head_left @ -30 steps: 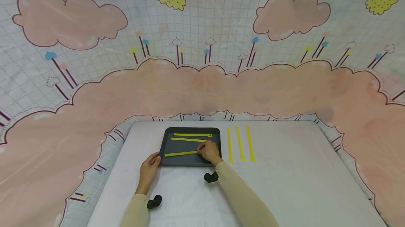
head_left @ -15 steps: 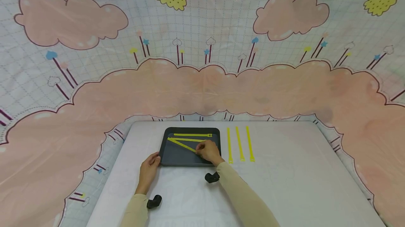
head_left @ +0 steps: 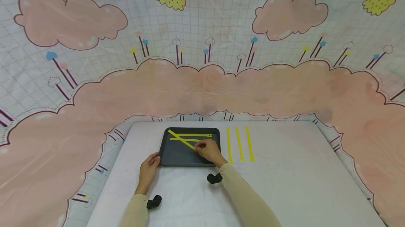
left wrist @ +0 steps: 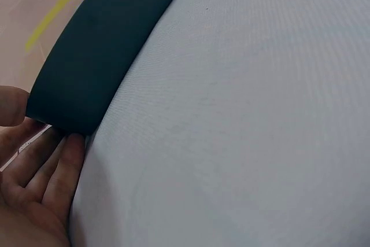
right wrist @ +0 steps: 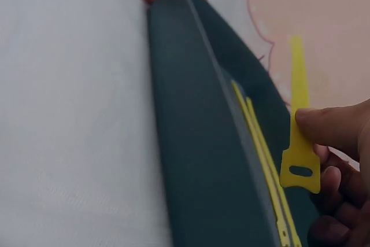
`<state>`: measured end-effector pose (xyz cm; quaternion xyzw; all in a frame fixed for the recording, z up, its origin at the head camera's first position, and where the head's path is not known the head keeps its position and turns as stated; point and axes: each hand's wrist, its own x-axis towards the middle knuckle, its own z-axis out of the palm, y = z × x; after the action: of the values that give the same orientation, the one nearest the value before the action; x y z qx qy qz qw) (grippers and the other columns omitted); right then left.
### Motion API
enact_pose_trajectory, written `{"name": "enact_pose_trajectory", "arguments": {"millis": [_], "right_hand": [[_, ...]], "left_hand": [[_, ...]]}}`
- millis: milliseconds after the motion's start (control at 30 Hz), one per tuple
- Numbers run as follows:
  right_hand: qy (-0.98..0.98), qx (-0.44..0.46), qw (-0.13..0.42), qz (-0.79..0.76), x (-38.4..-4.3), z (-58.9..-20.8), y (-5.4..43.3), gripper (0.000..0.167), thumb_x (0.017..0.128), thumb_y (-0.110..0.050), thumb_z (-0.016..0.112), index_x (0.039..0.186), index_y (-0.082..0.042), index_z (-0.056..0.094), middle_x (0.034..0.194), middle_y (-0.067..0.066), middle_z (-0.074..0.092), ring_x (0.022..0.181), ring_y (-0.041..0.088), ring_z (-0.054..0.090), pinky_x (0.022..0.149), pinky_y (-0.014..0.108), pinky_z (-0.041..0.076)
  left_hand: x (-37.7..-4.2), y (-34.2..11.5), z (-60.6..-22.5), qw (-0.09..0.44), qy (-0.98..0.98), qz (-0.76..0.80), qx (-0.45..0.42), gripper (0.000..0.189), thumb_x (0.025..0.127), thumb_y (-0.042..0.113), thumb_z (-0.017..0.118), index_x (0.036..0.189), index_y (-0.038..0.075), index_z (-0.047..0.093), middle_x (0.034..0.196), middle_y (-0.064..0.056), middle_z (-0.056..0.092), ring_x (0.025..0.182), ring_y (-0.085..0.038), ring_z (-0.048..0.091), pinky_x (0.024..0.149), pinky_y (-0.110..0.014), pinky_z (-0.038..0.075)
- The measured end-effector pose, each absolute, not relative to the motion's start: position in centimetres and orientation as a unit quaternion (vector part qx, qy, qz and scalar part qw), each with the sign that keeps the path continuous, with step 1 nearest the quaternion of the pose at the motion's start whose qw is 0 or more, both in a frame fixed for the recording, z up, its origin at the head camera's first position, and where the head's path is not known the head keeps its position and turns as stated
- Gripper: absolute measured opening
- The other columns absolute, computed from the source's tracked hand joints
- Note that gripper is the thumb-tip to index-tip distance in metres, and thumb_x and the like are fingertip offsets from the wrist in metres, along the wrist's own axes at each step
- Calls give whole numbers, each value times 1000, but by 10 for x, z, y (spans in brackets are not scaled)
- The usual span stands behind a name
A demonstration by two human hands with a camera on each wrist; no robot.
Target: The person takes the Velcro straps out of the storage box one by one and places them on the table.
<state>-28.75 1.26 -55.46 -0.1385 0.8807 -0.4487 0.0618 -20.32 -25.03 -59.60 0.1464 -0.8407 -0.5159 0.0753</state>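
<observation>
A dark grey tray (head_left: pixel 177 158) lies on the white table. My left hand (head_left: pixel 149 170) grips its near left corner, thumb (left wrist: pixel 11 106) over the rim and fingers against the outer wall. My right hand (head_left: pixel 209 150) pinches a yellow cable tie (right wrist: pixel 299 137) between thumb and fingers, close to its slotted head. In the head view this held cable tie slants up to the left over the tray. Two more yellow cable ties (right wrist: pixel 260 143) lie in the tray: one runs along the far side (head_left: pixel 193 135), and the other, just nearer, is partly covered by the held tie and my right hand.
To the right of the tray, three yellow cable ties (head_left: pixel 239 144) lie side by side on the table (head_left: pixel 300 170), heads toward me. Black wrist devices (head_left: pixel 154 202) sit at both sleeves. A patterned cloth (head_left: pixel 202 89) hangs behind the table.
The cable tie in my right hand has swung, its free end moving from the tray's near left up to its far left. My left hand stays at the corner.
</observation>
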Motion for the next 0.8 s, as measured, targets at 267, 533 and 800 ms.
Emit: {"name": "enact_pose_trajectory", "arguments": {"millis": [267,533,800], "right_hand": [[869,-140,38,-474,-280,-547,18,5,89,-21,73,89,-16,75,85,-2,70,70,9,55,60,23,47],[864,-131,19,-486,-269,-540,28,5,90,-18,71,89,-15,74,83,-1,70,70,10,54,62,22,47],[849,-111,-17,-516,-260,-535,39,5,88,-16,73,88,-11,74,84,4,69,70,10,53,61,20,45]], "left_hand": [[-204,-252,-596,78,-843,-514,141,39,103,28,53,136,8,58,123,-16,69,104,-14,66,84,-15,47],[-202,-252,-594,75,-842,-515,140,39,102,27,53,136,8,58,122,-17,69,97,-1,63,83,-12,46],[-203,-252,-593,72,-843,-515,140,39,103,27,53,136,8,57,123,-16,69,95,2,62,85,-15,46]]}}
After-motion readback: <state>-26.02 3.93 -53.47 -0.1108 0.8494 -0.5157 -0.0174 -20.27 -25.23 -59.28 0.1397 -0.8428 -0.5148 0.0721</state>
